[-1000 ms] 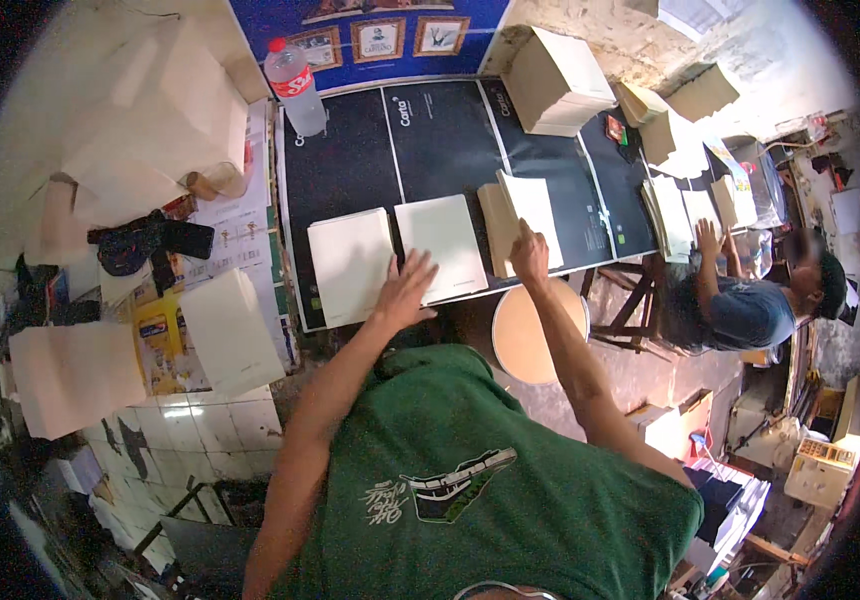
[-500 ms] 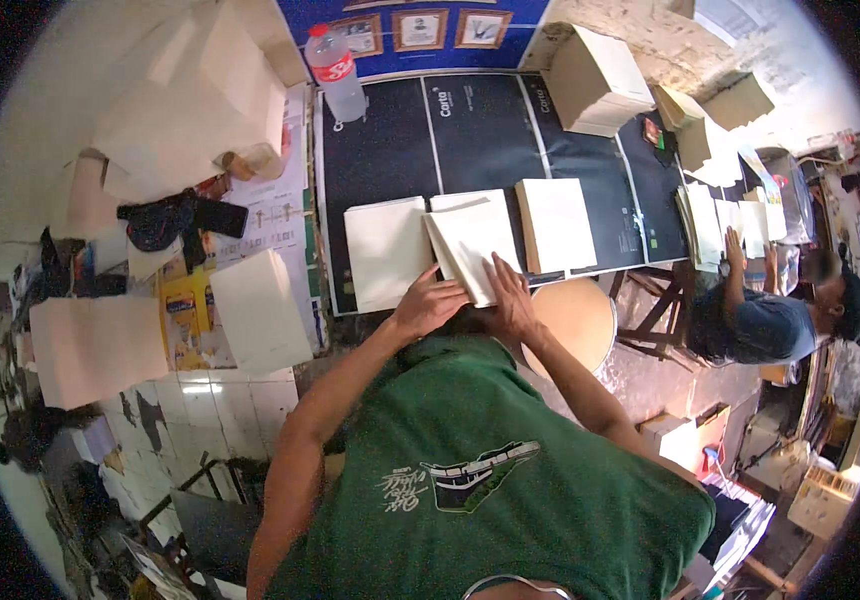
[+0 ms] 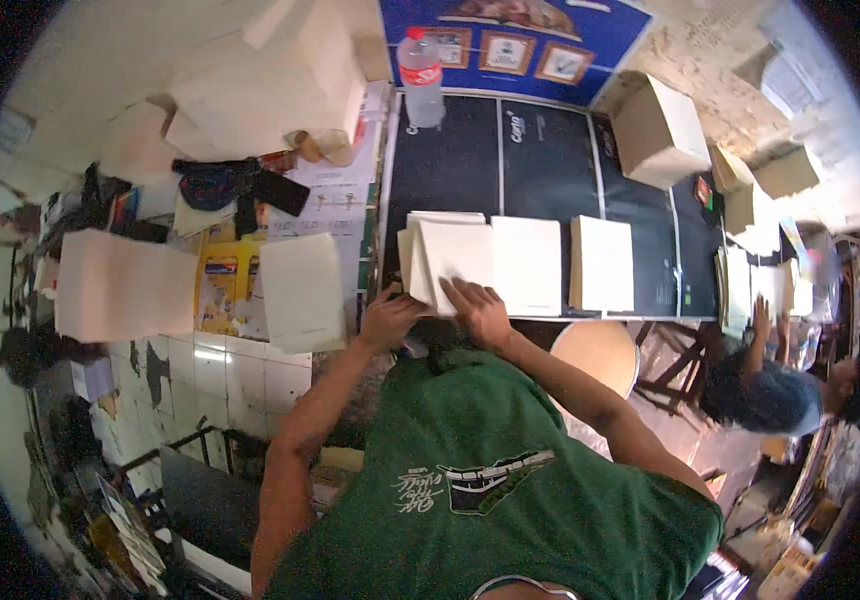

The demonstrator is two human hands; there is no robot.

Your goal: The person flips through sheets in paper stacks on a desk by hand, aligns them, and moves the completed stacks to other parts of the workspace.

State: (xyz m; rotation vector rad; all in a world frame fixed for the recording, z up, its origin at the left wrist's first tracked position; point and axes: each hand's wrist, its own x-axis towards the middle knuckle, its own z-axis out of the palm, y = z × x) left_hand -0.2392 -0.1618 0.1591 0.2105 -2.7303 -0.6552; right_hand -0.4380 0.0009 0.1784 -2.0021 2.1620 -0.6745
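Observation:
Folded sheets of cream paper (image 3: 453,262) lie slanted over the left paper stack (image 3: 447,217) at the dark table's near edge. My left hand (image 3: 390,318) is closed at their lower left corner, pinching the edge; part of its fingertips is hidden. My right hand (image 3: 480,312) rests its stretched, parted fingers on the lower right of the top sheet, with the thumb out of sight. Just right of them is a middle paper stack (image 3: 527,268), and beyond a gap a thicker right paper stack (image 3: 605,265).
A plastic bottle (image 3: 421,80) stands at the table's back left, a tall paper block (image 3: 662,130) at its back right. The left side table holds another paper stack (image 3: 302,290) and a phone (image 3: 282,193). A co-worker (image 3: 775,385) sits at right; a round stool (image 3: 598,358) is nearby.
Both hands and the folded sheets have moved left, from over the middle stack to over the left one. My view has swung left, so the whole scene sits further right.

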